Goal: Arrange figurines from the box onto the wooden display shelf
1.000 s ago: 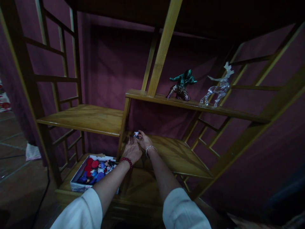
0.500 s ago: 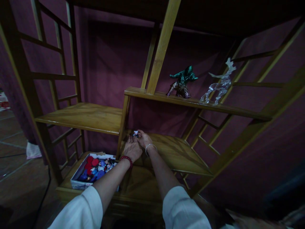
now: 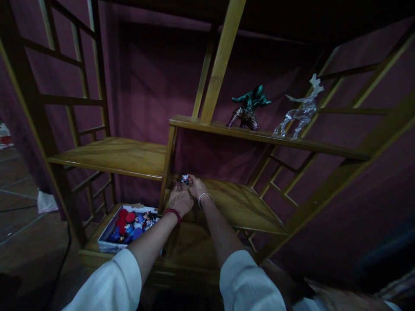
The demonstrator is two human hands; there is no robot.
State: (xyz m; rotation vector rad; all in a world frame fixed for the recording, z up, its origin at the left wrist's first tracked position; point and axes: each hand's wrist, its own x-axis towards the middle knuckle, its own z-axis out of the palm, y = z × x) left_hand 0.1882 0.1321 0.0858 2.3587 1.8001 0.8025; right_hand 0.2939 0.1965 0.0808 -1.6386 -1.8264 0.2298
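A small figurine [image 3: 184, 178] with a pale head and dark lower part is at the left end of the lower right shelf [image 3: 240, 203]. My right hand [image 3: 197, 189], with a silver bangle at the wrist, pinches it from the right. From the front, my left hand [image 3: 180, 201], wearing a red bead bracelet, has its fingers closed around the figurine's lower part. The back of this hand hides some of the fingertips, and the figurine's base is hard to make out.
An open box [image 3: 112, 247] of red, blue and white small toys stands at the lower left. On the upper right shelf are a green-and-bronze crouching statue [image 3: 249, 108] and a clear deer figure [image 3: 300, 113]. A wooden upright [image 3: 167, 166] borders my hands on the left.
The camera view has shifted slightly. Both hands stay at the figurine, which sits at nearly the same place; its head seems turned a little.
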